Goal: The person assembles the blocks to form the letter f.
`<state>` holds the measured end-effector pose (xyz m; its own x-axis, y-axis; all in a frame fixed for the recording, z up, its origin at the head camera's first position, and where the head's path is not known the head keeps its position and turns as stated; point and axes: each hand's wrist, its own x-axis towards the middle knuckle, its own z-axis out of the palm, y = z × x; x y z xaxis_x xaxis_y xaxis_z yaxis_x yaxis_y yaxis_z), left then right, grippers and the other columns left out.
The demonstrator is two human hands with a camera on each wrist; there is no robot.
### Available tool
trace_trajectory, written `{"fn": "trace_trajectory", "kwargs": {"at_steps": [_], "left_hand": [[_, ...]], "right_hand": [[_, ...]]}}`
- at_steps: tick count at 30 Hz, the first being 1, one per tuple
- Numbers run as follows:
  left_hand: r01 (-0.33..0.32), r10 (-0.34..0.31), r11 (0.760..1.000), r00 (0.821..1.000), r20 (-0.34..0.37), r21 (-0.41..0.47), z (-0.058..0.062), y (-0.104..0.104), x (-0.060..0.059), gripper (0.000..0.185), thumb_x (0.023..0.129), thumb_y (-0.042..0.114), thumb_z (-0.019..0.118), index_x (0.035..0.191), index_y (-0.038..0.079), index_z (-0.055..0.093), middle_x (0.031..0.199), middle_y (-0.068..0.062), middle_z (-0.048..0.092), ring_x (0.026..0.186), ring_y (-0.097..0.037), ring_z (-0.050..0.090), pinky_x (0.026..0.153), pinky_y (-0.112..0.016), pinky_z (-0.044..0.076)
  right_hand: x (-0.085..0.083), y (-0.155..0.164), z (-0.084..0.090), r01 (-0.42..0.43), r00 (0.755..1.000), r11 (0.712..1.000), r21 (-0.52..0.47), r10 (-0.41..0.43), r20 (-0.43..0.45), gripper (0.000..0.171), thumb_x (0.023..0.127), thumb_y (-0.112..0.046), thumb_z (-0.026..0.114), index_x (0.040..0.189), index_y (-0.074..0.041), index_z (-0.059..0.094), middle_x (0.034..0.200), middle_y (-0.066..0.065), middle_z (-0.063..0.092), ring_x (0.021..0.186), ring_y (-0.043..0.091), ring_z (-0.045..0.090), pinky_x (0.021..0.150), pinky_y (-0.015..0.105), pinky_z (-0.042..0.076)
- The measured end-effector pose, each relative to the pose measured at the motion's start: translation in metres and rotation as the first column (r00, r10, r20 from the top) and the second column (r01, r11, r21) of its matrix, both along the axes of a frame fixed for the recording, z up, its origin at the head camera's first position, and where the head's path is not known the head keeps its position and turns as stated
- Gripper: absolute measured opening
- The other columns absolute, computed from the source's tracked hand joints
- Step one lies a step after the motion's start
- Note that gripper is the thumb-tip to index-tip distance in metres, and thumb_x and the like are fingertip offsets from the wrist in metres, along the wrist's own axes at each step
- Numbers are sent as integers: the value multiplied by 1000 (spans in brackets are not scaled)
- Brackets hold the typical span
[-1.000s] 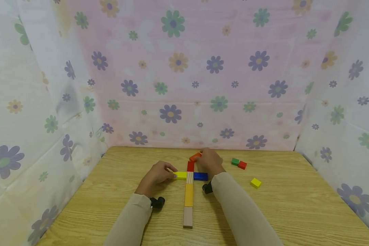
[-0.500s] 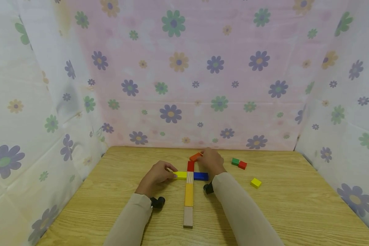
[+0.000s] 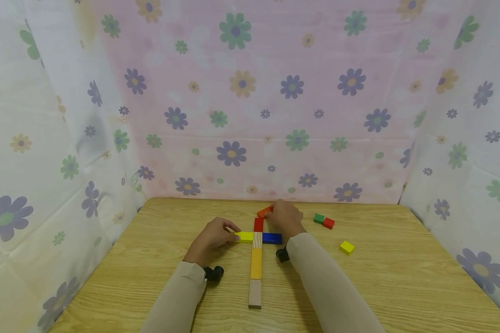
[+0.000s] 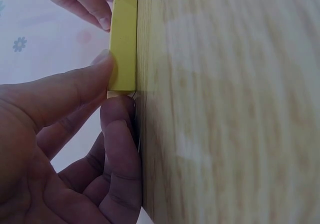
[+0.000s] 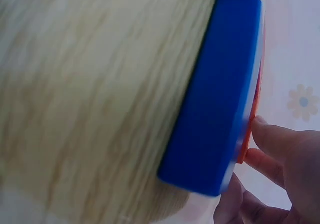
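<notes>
A cross of flat blocks lies on the wooden table [image 3: 400,286]. A red block [image 3: 258,225], a plain wood square [image 3: 257,240], an orange-yellow bar [image 3: 256,263] and a tan block [image 3: 254,293] form its stem. My left hand [image 3: 235,236] pinches the outer end of the yellow block [image 3: 245,237], the left arm; in the left wrist view thumb and forefinger [image 4: 120,109] sit on that yellow block [image 4: 123,44]. The blue block [image 3: 272,238] is the right arm. My right hand [image 3: 273,213] grips an orange block [image 3: 265,212], angled just beyond the red one; its fingers [image 5: 280,144] show behind the blue block [image 5: 220,99].
A green block [image 3: 318,218] and a red block [image 3: 328,223] touch each other at the right rear of the table. A small yellow cube [image 3: 346,247] lies nearer. Floral cloth walls close in the table on three sides.
</notes>
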<state>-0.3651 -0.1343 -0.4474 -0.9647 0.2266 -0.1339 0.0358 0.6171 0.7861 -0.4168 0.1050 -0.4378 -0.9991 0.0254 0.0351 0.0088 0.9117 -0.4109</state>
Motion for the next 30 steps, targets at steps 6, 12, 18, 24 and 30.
{"fn": "trace_trajectory", "kwargs": {"at_steps": [6,12,18,24,30], "left_hand": [[9,-8,1000,1000,-12,4,-1,-1,0,19,91,17,80,110,15,81,98,-4,74,78,-16,68,72,-31,58],[12,-12,1000,1000,-10,7,-1,-2,1,21,91,17,80,112,15,80,98,-4,74,78,-16,68,72,-31,59],[16,-16,1000,1000,-15,-4,-1,-1,0,20,91,18,80,111,15,80,97,-4,74,78,-16,67,72,-30,58],[17,-17,1000,1000,-20,-13,-2,-1,-2,19,91,18,80,110,16,81,97,-4,74,78,-16,67,71,-30,57],[13,-14,1000,1000,-21,-17,-2,-2,-2,19,91,18,80,110,16,81,99,-4,74,80,-17,67,73,-31,57]], "right_hand": [[3,3,1,4,1000,1000,-22,-4,12,26,97,-37,72,108,-14,79,84,0,68,71,24,57,64,35,41],[-1,5,-3,15,1000,999,-39,-14,20,26,97,-39,72,102,-14,76,85,1,69,71,24,58,63,36,42],[-5,3,-5,28,999,998,-51,-27,21,29,96,-43,73,96,-14,76,79,2,68,68,23,58,61,35,42],[-5,2,-1,43,998,996,-83,-38,50,31,93,-45,75,95,-14,77,78,1,68,69,24,57,61,35,41],[-6,1,-1,75,993,987,-143,-61,99,36,91,-50,74,81,-16,73,70,1,57,65,23,53,57,34,34]]}}
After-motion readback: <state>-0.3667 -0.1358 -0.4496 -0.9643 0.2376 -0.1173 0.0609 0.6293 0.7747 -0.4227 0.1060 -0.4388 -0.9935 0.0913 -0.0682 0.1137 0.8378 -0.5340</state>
